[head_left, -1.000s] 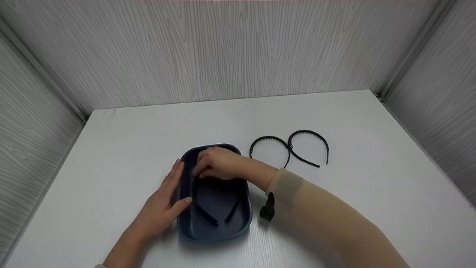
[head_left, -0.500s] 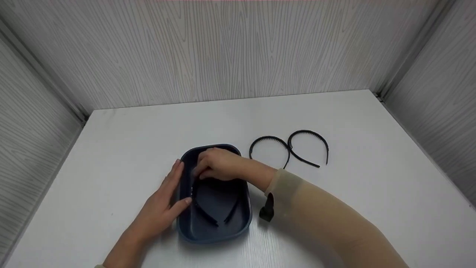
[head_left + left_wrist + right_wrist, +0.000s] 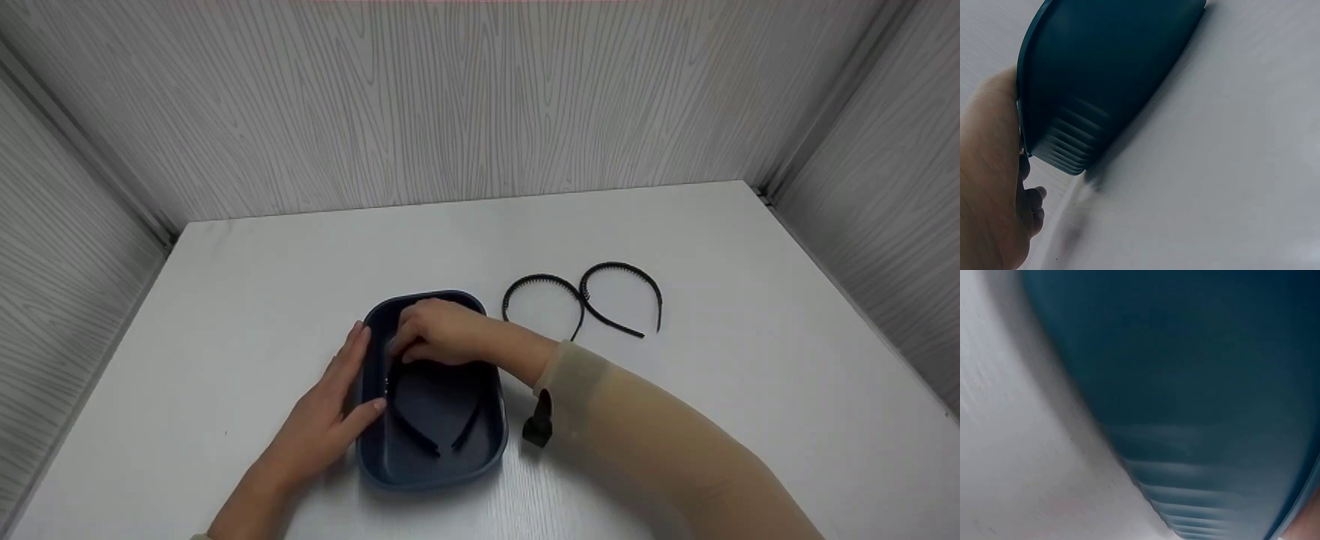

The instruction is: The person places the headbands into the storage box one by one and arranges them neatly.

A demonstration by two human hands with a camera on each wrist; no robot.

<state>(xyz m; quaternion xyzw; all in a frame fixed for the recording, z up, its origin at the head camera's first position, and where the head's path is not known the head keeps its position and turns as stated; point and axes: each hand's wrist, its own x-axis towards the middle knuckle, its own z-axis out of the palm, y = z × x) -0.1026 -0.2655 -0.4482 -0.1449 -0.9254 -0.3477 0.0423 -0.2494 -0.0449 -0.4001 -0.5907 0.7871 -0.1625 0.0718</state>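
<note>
A dark blue oblong plastic tub [image 3: 427,472] stands on the table. My left hand [image 3: 319,427] holds its left side, fingers along the outer wall and thumb over the rim. My right hand [image 3: 442,330] reaches inside the tub, fingers bent, and pinches a black headband [image 3: 414,430] near the left inner wall. Its two ends point towards me; the hand hides its upper curve. Ribbed outer walls of the tub fill much of both wrist views, and the headband shows in neither.
Two black toothed headbands, one nearer [image 3: 541,277] and one farther right [image 3: 651,279], lie touching on the white table [image 3: 247,315], right of the tub. A black clip [image 3: 538,429] hangs at the right sleeve. Wood-grain panels [image 3: 450,105] enclose the back and sides.
</note>
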